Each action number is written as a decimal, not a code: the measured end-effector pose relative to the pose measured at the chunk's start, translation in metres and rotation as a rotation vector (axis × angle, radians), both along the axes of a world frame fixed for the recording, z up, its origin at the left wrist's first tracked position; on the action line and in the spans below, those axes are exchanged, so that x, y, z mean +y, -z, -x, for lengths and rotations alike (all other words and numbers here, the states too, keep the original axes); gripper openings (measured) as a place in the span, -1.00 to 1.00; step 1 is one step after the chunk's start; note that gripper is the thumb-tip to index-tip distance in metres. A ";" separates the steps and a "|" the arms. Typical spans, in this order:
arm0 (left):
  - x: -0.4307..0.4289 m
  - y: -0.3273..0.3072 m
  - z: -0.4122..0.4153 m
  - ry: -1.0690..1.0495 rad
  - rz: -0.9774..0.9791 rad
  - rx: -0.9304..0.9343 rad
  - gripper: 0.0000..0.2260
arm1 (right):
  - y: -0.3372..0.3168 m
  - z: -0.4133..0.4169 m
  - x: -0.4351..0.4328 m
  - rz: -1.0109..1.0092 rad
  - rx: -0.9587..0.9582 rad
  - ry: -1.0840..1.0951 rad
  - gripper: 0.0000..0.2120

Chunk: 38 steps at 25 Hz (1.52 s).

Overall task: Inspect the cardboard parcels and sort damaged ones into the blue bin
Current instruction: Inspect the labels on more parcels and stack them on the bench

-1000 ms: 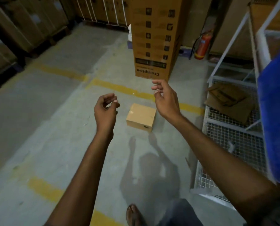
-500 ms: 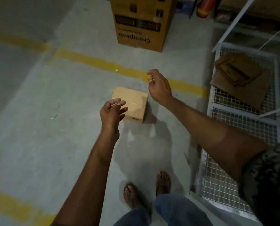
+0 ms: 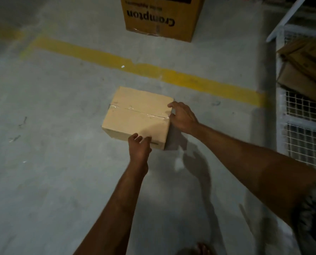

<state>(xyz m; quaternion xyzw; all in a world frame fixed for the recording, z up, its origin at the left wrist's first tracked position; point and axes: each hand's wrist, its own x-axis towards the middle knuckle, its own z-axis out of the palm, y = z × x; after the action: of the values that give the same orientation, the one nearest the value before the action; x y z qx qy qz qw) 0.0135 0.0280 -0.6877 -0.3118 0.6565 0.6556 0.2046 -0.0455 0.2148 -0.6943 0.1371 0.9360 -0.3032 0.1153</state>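
Small taped cardboard parcel point(image 3: 135, 115) sits on concrete floor point(image 3: 52, 162), centre frame, just below yellow line point(image 3: 98, 54). Left hand point(image 3: 139, 147) pinches near top edge, fingers curled on top, thumb on front face. Right hand point(image 3: 182, 117) grips right edge. Big Crompton box point(image 3: 161, 19) at top centre, wire cage point(image 3: 304, 140) w/ flattened cardboard point(image 3: 304, 70) at right.
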 end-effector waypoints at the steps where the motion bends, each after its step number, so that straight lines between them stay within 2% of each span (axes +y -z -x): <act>1: 0.005 0.020 0.007 0.009 0.005 -0.016 -0.44 | 0.016 0.013 -0.001 -0.026 -0.009 -0.037 -0.53; 6: 0.024 0.109 0.032 0.066 -0.024 -0.027 -0.35 | 0.084 0.086 0.006 -0.185 -0.081 -0.126 -0.25; 9: 0.022 0.139 0.036 0.068 -0.041 0.010 -0.25 | 0.110 0.106 0.017 -0.177 -0.172 -0.154 -0.17; 12: 0.015 0.126 0.025 0.080 -0.043 0.062 -0.17 | 0.100 0.088 0.024 -0.154 -0.197 -0.088 -0.11; 15: -0.003 0.089 0.007 0.182 0.017 0.180 -0.02 | 0.060 0.048 0.025 -0.258 -0.189 -0.002 -0.11; 17: -0.018 0.050 -0.002 0.220 0.011 0.230 0.01 | 0.022 0.026 0.025 -0.189 -0.121 0.049 -0.04; 19: -0.030 -0.001 -0.006 0.204 0.006 0.274 -0.05 | -0.027 0.009 0.021 0.028 -0.035 0.112 0.03; 21: -0.036 -0.067 -0.006 0.085 0.014 0.311 -0.14 | -0.089 -0.007 0.008 0.185 0.047 0.149 0.00; 23: -0.045 -0.141 -0.008 -0.074 0.070 0.325 -0.22 | -0.157 -0.024 -0.012 0.212 0.091 0.143 -0.03; 24: -0.050 -0.181 -0.012 -0.112 0.108 0.333 -0.25 | -0.195 -0.034 -0.023 0.205 0.100 0.124 0.02; 26: -0.064 -0.251 -0.025 -0.089 0.237 0.381 -0.25 | -0.261 -0.054 -0.040 0.176 0.089 0.098 0.16; 27: -0.072 -0.287 -0.035 -0.049 0.307 0.421 -0.24 | -0.294 -0.066 -0.048 0.176 0.091 0.114 0.16; 31: -0.095 -0.424 -0.075 0.083 0.527 0.584 -0.12 | -0.418 -0.113 -0.075 0.327 0.244 0.245 -0.06; 35: -0.120 -0.529 -0.141 0.078 0.489 0.638 -0.07 | -0.527 -0.181 -0.097 0.365 0.341 0.297 -0.07; 38: -0.141 -0.601 -0.200 0.060 0.402 0.669 -0.21 | -0.602 -0.247 -0.112 0.383 0.429 0.245 0.02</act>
<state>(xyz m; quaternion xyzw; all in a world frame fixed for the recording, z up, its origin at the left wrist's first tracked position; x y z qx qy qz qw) 0.2140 -0.1133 -0.0867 -0.0952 0.8113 0.5730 -0.0670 0.2014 0.1027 -0.0925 0.1578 0.8413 -0.5075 -0.0986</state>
